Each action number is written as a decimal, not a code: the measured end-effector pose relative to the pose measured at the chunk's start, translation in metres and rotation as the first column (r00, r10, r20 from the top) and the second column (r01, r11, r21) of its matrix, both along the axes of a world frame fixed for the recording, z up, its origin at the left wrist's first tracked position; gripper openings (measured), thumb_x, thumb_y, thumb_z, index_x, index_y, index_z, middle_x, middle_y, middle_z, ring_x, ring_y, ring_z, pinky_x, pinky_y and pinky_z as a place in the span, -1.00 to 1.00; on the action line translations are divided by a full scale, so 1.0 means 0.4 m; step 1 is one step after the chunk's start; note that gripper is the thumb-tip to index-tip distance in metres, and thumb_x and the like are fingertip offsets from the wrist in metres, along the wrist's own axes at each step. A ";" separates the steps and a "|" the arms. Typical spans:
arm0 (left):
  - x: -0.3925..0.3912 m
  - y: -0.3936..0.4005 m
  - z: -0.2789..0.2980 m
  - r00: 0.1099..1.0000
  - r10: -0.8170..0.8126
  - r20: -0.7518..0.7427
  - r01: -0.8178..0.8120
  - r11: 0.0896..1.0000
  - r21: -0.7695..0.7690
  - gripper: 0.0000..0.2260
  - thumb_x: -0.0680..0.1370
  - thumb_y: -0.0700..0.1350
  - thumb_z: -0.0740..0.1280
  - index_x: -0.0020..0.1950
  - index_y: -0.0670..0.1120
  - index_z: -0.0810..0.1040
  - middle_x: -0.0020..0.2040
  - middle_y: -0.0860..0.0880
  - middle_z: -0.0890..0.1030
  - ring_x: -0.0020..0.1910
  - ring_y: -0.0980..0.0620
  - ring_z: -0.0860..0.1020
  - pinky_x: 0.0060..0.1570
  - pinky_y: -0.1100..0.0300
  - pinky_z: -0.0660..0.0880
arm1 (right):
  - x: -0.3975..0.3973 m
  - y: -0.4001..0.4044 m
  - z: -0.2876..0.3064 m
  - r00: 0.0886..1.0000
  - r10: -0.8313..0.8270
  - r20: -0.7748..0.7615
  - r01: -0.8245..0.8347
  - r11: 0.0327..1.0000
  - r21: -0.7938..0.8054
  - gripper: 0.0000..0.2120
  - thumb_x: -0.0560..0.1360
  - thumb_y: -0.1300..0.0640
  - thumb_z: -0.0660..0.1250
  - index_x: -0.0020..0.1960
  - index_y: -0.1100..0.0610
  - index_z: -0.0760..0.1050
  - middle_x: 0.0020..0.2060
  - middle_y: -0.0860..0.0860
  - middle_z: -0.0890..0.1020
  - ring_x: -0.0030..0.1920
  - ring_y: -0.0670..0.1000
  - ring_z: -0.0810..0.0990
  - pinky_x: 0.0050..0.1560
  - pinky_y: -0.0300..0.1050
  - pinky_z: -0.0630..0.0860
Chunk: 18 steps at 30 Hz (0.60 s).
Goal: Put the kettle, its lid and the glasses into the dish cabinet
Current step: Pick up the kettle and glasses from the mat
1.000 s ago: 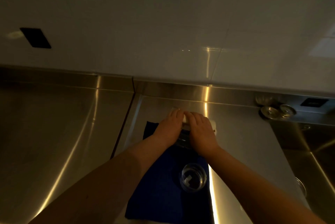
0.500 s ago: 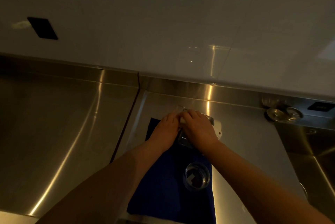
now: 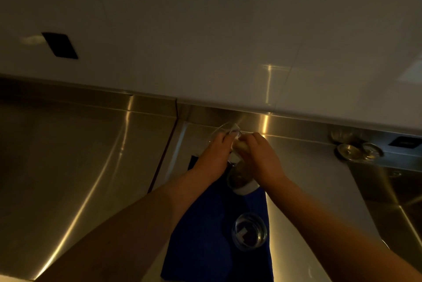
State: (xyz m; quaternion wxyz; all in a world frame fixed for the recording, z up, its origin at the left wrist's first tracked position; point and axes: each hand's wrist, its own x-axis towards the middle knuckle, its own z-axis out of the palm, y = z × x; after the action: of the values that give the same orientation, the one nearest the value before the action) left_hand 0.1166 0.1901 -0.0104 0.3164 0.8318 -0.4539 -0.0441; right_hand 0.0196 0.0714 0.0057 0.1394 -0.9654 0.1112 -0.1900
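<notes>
Kettle (image 3: 237,174) gripped by both hands | glass (image 3: 249,231) near cloth (image 3: 205,247) edge

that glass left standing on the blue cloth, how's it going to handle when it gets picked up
The glass looks clear and thin-walled, so probably fragile and light. Its smooth sides may be slippery. It stands upright on the blue cloth, which likely keeps it from sliding, though a sideways nudge could tip it toward the steel counter.

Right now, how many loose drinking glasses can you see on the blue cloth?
1: a clear round glass stands upright near the blue cloth's right edge, untouched. Both hands are closed around the clear glass kettle farther back; another glass may be hidden behind them.
</notes>
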 end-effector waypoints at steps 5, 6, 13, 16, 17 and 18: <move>0.005 0.022 0.007 0.997 -0.078 0.020 0.078 0.997 -0.016 -0.35 0.52 -0.36 0.26 0.53 -0.03 0.10 0.40 -0.17 0.28 0.31 -0.08 0.35 0.29 0.07 0.37 | -0.005 0.022 -0.010 0.995 -0.009 0.095 -0.001 0.994 0.112 -0.76 0.48 0.12 0.36 0.11 0.19 0.48 -0.02 0.11 0.51 -0.11 0.05 0.48 -0.19 -0.14 0.39; 0.005 0.021 0.009 0.997 -0.079 -0.003 0.079 0.996 -0.031 -0.36 0.52 -0.36 0.26 0.53 -0.04 0.10 0.41 -0.17 0.27 0.33 -0.08 0.34 0.30 0.10 0.36 | -0.004 0.023 -0.006 0.992 -0.015 0.124 0.002 0.994 0.110 -0.77 0.48 0.13 0.37 0.09 0.20 0.49 -0.04 0.11 0.52 -0.13 0.05 0.49 -0.21 -0.13 0.40; -0.012 -0.014 0.001 0.972 -0.038 -0.231 0.028 0.998 -0.048 -0.55 0.62 -0.14 0.19 0.49 0.03 0.16 0.35 -0.09 0.43 0.22 0.03 0.47 0.16 0.14 0.46 | 0.007 0.005 0.010 0.984 0.155 0.092 -0.137 0.974 -0.179 -0.52 0.23 0.27 0.52 0.12 0.27 0.50 0.05 0.20 0.58 0.00 0.20 0.58 -0.12 -0.05 0.51; -0.016 -0.021 -0.013 0.982 -0.014 -0.187 0.007 0.999 -0.036 -0.65 0.61 -0.10 0.21 0.40 -0.02 0.31 0.31 -0.07 0.46 0.22 0.05 0.45 0.14 0.24 0.40 | -0.008 -0.014 -0.005 0.981 0.184 0.069 -0.162 0.955 -0.248 -0.52 0.22 0.25 0.48 0.12 0.25 0.50 0.05 0.19 0.59 0.05 0.19 0.57 0.01 -0.03 0.49; -0.012 -0.020 -0.018 0.988 -0.030 -0.148 0.029 1.000 -0.011 -0.67 0.60 -0.09 0.23 0.37 -0.04 0.34 0.29 -0.07 0.47 0.23 0.04 0.46 0.15 0.20 0.42 | -0.015 -0.020 -0.011 0.977 0.205 0.063 -0.180 0.943 -0.280 -0.52 0.22 0.22 0.45 0.13 0.24 0.50 0.06 0.18 0.59 0.08 0.18 0.55 0.07 -0.04 0.47; -0.008 -0.017 -0.022 0.993 -0.048 -0.105 0.050 0.999 0.016 -0.69 0.60 -0.08 0.24 0.34 -0.06 0.37 0.27 -0.06 0.48 0.22 0.02 0.46 0.16 0.16 0.43 | -0.021 -0.026 -0.016 0.974 0.220 0.060 -0.193 0.935 -0.297 -0.53 0.23 0.19 0.42 0.13 0.22 0.48 0.07 0.16 0.58 0.11 0.16 0.53 0.11 -0.07 0.43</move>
State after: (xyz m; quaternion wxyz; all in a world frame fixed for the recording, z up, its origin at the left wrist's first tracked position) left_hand 0.1134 0.1832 -0.0191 0.3306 0.8200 -0.4565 -0.0995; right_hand 0.0114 0.0611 -0.0007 0.0211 -0.9720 -0.0263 -0.2327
